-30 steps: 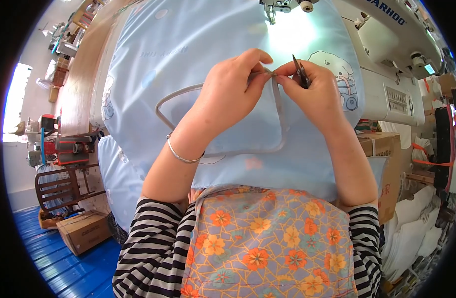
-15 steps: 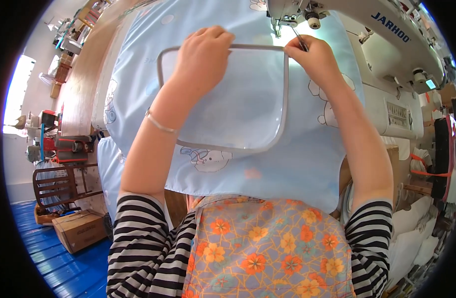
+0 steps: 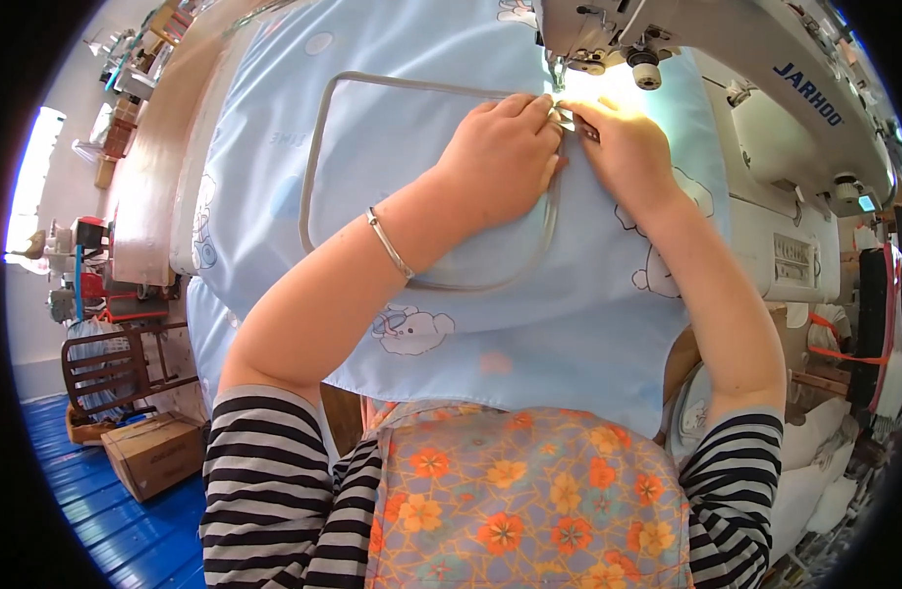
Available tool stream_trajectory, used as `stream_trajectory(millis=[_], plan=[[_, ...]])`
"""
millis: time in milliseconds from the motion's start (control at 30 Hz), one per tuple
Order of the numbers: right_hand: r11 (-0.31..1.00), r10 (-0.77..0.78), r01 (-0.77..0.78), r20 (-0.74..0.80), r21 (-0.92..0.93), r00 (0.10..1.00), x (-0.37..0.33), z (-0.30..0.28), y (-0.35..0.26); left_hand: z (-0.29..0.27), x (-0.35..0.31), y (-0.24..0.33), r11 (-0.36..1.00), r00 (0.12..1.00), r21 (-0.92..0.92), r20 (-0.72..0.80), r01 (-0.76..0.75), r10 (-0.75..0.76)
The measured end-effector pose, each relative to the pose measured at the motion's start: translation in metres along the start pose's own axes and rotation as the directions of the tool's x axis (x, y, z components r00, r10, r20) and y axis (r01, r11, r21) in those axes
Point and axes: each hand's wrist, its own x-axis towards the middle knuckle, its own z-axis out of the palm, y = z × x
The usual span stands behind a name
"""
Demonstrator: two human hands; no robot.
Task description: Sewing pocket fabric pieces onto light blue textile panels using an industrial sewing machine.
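Note:
Light blue printed fabric [image 3: 588,344] with cartoon animals lies spread under the sewing machine head [image 3: 608,39]. On top of it is a clear, see-through panel [image 3: 392,147] with rounded corners and grey binding [image 3: 318,157] around its edge. At the panel's far right corner, just in front of the needle area [image 3: 556,74], my left hand [image 3: 505,157] is closed, its fingertips pinching the bound edge. My right hand [image 3: 623,152] meets it there, fingers closed around a slim metal tool [image 3: 590,133] that is mostly hidden. The fingers cover the corner itself.
The machine arm [image 3: 765,79] reaches in from the upper right, its lamp lighting the fabric. A wooden table [image 3: 166,167] extends on the left. Below it are a brown chair frame [image 3: 107,368] and a cardboard box [image 3: 154,454] on a blue floor [image 3: 78,510].
My left hand has moved right along the panel to its far right corner. My right hand has shifted slightly down, its tool now less visible. The panel has turned and shifted slightly left.

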Motion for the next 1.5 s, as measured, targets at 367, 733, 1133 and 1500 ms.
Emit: stream_trajectory(millis=[367,733,1133,1500], plan=[[0.998,-0.007,0.009,0.035,-0.056,0.999,-0.016,-0.015,0.003,0.016,0.010,-0.005,0.998,0.990,-0.020,-0.124,0.065,-0.067],[0.987,0.062,-0.080,0.124,0.142,0.990,-0.044,-0.040,-0.036,0.011,0.015,-0.008,0.994,0.995,-0.064,-0.034,0.092,-0.095],[0.980,-0.002,-0.044,0.226,0.196,0.974,-0.057,-0.038,-0.059,0.006,0.005,-0.011,0.989,0.992,-0.105,-0.055,0.105,-0.111],[0.992,-0.105,0.094,0.125,0.089,0.987,-0.058,-0.026,-0.053,-0.099,-0.159,-0.056,0.808,0.821,-0.216,-0.045,0.548,-0.569]])
